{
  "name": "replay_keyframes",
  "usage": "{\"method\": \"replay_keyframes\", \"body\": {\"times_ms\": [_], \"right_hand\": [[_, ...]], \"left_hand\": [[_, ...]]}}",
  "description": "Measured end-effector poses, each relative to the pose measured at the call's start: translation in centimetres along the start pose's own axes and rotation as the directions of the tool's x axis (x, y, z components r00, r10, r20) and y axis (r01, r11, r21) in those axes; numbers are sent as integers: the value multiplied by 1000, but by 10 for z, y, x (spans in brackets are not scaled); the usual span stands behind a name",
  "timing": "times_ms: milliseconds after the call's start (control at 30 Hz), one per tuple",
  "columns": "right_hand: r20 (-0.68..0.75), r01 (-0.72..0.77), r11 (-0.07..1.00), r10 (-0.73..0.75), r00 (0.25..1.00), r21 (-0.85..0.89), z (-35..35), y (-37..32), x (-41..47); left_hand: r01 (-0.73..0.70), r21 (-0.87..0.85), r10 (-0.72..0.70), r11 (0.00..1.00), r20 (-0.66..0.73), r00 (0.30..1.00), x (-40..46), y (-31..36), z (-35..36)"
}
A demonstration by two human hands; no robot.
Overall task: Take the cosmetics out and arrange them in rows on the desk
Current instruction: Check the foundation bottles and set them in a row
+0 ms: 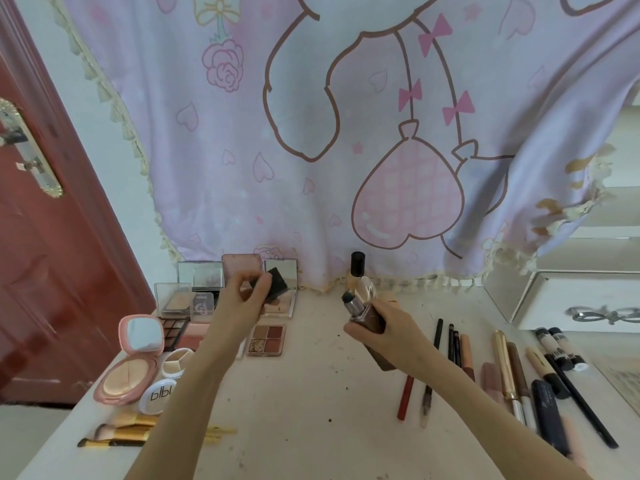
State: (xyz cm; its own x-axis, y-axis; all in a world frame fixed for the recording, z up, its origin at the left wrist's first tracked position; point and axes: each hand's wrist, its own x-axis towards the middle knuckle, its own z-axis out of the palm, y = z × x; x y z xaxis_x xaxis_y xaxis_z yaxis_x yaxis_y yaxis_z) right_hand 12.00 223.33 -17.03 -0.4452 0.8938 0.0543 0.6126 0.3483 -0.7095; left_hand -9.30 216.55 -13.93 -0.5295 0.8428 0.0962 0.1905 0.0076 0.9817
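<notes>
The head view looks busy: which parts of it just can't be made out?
- Brown bottle: its label, covered by the right hand.
- Black cap in the left hand: motion-blurred, and partly behind the fingers.
- Square palette behind the left hand: its pans are mostly hidden.
- Dark tube: its near end is smeared by blur.
- White drawer box: cut off by the right edge.
</notes>
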Motion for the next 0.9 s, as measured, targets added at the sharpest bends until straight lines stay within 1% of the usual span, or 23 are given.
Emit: {"method": "replay_keyframes", "body": {"times_ms": [67, 100, 167, 200, 300, 433, 533, 633, 733, 800, 900], "right_hand": [[-21, -20, 990, 23, 1000, 138, 2, -7, 6], [-33, -24, 983, 31, 999, 180, 4, -10, 10], [-72, -2, 980, 17, 997, 197, 9, -13, 19], [-69, -3, 979, 17, 998, 203, 12, -16, 23], [-22, -50, 951, 59, 998, 304, 17, -28, 34], [-120, -58, 940, 103, 987, 337, 39, -41, 59], [-96, -88, 947, 123, 988, 310, 48, -41, 70], [-119, -70, 971, 99, 988, 227, 49, -37, 73], [-122, -86, 974, 114, 986, 209, 53, -32, 83], [-132, -79, 979, 105, 986, 186, 54, -31, 87], [-166, -41, 988, 65, 984, 146, 58, -25, 89]], "left_hand": [[18, 99, -20, 995, 15, 1000, 5, -10, 6], [33, 144, -36, 989, 21, 999, 9, -15, 9], [52, 193, -55, 980, 12, 998, 17, -24, 12], [59, 212, -59, 975, -7, 998, 21, -28, 14], [60, 292, -42, 954, -68, 997, 30, -35, 19], [35, 354, -5, 934, -85, 996, 38, -40, 28], [20, 390, 8, 920, -71, 997, 45, -45, 35], [25, 419, -1, 907, -56, 998, 53, -50, 41], [-18, 473, 37, 881, -31, 999, 61, -56, 47], [-41, 512, 53, 858, -9, 999, 66, -57, 52], [-37, 562, 37, 827, 13, 999, 73, -57, 58]]}}
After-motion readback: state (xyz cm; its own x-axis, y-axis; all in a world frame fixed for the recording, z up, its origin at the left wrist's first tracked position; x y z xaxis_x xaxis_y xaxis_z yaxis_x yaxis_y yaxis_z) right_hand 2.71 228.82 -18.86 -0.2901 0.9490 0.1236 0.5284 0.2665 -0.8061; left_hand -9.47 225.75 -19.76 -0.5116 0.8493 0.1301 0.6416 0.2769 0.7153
